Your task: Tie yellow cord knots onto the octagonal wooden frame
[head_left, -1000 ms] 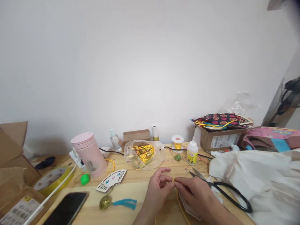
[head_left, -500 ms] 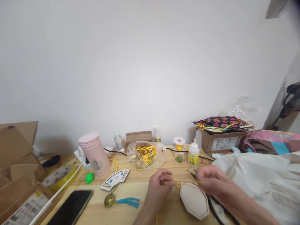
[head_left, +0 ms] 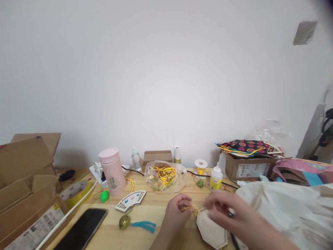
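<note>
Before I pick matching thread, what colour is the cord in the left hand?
Yellow; the cord shows in the head view.

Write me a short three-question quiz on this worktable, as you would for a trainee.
1. Which hand has the yellow cord between its thumb and fingers?
2. True or false: the white bottle with the yellow label is standing upright.
3. Fill in the blank: the tassel on the gold ball is ____.

Key: 1. The left hand. 2. True. 3. Blue.
</note>
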A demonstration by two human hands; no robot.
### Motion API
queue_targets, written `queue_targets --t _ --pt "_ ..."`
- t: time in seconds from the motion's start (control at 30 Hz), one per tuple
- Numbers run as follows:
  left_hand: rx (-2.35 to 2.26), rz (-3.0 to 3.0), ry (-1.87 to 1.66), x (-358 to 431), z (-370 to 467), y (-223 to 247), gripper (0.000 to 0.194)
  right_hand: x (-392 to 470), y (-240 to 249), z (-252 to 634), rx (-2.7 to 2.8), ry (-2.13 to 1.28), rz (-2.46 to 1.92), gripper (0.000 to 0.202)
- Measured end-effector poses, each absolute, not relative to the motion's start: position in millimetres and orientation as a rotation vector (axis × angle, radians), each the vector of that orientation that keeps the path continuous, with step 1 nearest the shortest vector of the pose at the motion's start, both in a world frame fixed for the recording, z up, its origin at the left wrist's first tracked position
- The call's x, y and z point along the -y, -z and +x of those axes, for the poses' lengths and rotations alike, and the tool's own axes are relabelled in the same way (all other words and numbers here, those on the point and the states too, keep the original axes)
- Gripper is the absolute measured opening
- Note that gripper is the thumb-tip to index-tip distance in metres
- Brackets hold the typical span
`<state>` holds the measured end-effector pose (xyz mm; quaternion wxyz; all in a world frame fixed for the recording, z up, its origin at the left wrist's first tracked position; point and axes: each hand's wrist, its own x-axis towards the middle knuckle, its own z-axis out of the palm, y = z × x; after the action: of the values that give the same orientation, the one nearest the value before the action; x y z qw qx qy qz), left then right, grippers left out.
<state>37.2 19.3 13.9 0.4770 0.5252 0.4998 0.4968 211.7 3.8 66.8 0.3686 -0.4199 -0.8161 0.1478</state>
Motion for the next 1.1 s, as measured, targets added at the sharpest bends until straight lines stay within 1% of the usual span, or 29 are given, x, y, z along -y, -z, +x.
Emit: queue_targets --t 0.1,0.17,0.23,0.27,0.37,0.5,0.7,0.97,1.1 --pt "-1.221 1.332 -1.201 -16 36 -13 0.021 -18 -44 192 2.195 -0.268 -1.249 0.019" --pt "-1.239 1.386 -1.180 -15 34 -13 0.021 -26 -29 185 2.273 -0.232 -1.354 0.013" --pt "-1.271 1.426 -1.157 -14 34 -13 0.020 -31 -20 185 2.350 -0.203 -1.354 0.005" --pt "-1.287 1.440 -1.143 -14 34 -14 0.020 -32 -18 187 2.378 -0.187 -1.331 0.008" --pt "-1.344 1.459 -1.096 -13 35 -16 0.020 -32 -18 192 2.393 -0.169 -1.283 0.014" --pt "-1.372 1.551 -1.033 -12 35 -18 0.018 -32 -22 194 2.311 -0.183 -1.284 0.015" --pt "-1.414 1.630 -0.990 -14 34 -13 0.022 -32 -20 197 2.209 -0.184 -1.266 0.018" --pt "-1.496 1.497 -0.939 -15 33 -13 0.022 -36 -18 204 2.125 -0.145 -1.246 0.021" --pt "-1.413 1.393 -0.972 -17 32 -11 0.020 -37 -19 207 2.068 -0.114 -1.261 0.023"
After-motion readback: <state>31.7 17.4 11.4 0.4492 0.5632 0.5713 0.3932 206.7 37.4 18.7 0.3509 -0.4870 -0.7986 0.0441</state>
